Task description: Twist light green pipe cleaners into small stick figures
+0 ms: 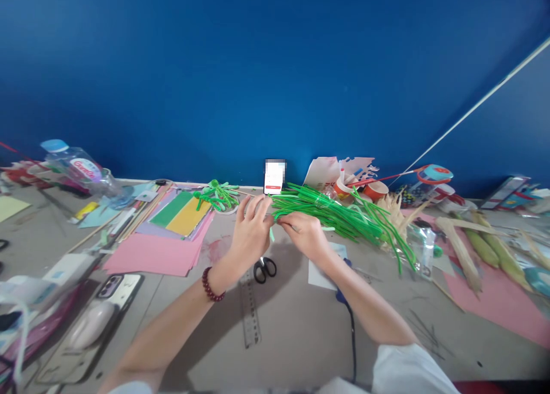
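My left hand (252, 228), with a dark red bead bracelet (210, 285) on its wrist, is closed in a pinch at the middle of the table. Close beside it, my right hand (304, 232) also pinches. Between their fingertips is a bent green pipe cleaner (277, 216); a short pale green end (271, 234) hangs below the left fingers. The exact grip is partly hidden. A large bundle of green pipe cleaners (339, 211) lies just behind and right of my right hand. Black-handled scissors (265, 270) and a clear ruler (250, 311) lie beneath my hands.
A lit phone (274, 177) leans against the blue wall (275, 85). On the left are pink paper sheets (157, 253), curled green pipe cleaners (218, 195), a plastic bottle (83, 168) and a mouse (92, 325) on a phone case. Corn cobs (494, 245) lie right.
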`<state>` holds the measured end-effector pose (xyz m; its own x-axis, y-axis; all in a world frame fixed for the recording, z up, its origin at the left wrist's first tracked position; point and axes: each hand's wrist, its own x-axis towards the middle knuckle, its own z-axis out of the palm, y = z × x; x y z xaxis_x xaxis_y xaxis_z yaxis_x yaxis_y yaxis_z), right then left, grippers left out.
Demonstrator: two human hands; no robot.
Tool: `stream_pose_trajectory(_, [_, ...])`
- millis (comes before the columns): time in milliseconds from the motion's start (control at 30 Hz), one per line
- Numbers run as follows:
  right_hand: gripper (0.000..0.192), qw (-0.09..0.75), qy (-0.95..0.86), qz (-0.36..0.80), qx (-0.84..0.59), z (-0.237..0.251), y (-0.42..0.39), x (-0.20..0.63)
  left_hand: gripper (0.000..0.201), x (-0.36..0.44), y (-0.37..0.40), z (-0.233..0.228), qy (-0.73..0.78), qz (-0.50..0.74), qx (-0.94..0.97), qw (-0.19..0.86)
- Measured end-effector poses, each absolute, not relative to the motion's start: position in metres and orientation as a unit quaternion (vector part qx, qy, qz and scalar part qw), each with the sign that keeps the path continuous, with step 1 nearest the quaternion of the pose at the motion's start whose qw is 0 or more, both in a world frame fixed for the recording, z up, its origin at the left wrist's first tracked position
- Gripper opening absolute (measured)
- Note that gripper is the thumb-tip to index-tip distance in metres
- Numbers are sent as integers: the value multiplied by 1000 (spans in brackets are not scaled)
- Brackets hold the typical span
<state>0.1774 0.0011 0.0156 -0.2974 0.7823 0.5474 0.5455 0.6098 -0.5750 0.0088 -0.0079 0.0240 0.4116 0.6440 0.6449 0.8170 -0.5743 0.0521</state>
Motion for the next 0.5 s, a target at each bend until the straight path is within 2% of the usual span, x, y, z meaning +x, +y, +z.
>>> stream_pose_trajectory(200, [11, 443, -748, 224, -439, 29, 2, 183, 8, -3, 4, 28, -429, -366, -826, 25])
stream_pose_trajectory(267, [10, 448, -732, 251, -448, 32, 3, 185, 11, -3, 5, 29, -422, -379, -824, -1])
stream_pose_trajectory(333, [11, 451, -716, 278, -456, 33, 3, 185, 22, 1, 2, 28, -430, -410, -804, -14])
stream_pose_trajectory(433, [11, 462, -693, 299, -466, 32, 3, 185, 59, 9, -3, 25, -463, -465, -753, -38])
stream_pose_trajectory(500, [12, 475, -679, 305, -469, 33, 2, 184, 74, 13, -5, 23, -474, -479, -735, -70])
